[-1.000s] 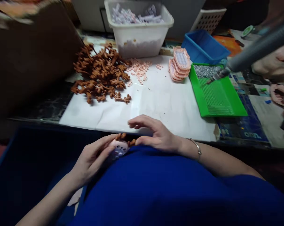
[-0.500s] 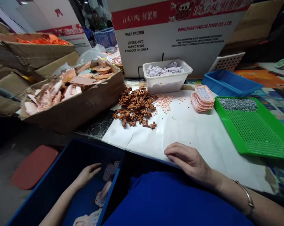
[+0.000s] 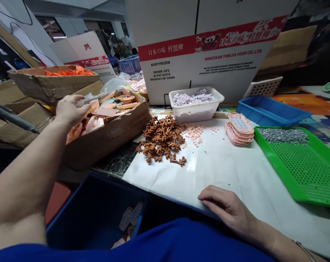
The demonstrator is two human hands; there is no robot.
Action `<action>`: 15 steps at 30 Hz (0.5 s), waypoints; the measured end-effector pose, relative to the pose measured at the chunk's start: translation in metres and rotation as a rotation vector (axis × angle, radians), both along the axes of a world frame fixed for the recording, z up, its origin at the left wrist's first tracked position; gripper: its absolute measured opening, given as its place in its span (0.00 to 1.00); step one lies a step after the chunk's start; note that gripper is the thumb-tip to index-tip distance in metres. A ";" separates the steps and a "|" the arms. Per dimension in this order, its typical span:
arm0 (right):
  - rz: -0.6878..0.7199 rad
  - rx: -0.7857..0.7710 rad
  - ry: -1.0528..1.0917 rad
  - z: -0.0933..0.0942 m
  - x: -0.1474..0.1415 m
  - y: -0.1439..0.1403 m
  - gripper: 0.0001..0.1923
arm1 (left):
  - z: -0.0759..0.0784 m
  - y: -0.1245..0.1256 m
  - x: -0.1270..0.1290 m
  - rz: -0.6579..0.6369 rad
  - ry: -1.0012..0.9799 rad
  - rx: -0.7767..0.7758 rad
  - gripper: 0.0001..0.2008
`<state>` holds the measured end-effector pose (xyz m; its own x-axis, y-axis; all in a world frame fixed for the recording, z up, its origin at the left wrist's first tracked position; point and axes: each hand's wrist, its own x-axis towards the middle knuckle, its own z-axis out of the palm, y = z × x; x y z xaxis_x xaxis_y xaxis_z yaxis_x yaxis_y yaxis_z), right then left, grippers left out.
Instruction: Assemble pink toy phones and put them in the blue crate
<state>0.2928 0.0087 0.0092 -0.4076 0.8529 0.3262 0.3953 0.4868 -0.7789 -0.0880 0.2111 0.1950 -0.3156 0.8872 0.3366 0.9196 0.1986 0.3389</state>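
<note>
My left hand [image 3: 72, 109] hangs over the cardboard box [image 3: 110, 134] of pink plastic shells [image 3: 95, 123], fingers apart and nothing seen in them. My right hand [image 3: 226, 203] rests on the front edge of the white tabletop [image 3: 208, 171], fingers loosely stretched out, holding nothing. Ahead of it lie a heap of brown branched plastic parts [image 3: 165, 136], small pink pieces [image 3: 193, 133] and a stack of pink keypad panels [image 3: 239, 127]. Below my left arm, a blue bin [image 3: 96, 207] holds several pale keypad pieces [image 3: 130, 218].
A white tub [image 3: 195, 112] of small lilac pieces stands at the back before a tall white carton [image 3: 165, 87]. To the right are a blue tray [image 3: 271, 109] and a green perforated tray [image 3: 293, 163] with tiny screws. A box of orange parts [image 3: 55, 82] sits at the far left.
My left hand has risen out of the blue bin, up and over the box of pink shells. My right hand stays at the table edge. The view has tilted up.
</note>
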 end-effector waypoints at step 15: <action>0.047 -0.018 -0.014 -0.003 0.001 0.000 0.10 | 0.039 0.014 -0.010 0.239 -0.203 0.279 0.04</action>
<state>0.2942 0.0085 0.0063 -0.4520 0.8382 0.3051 0.3828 0.4912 -0.7824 -0.0977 0.2249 0.2336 -0.5861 0.6644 0.4638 0.7679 0.2728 0.5795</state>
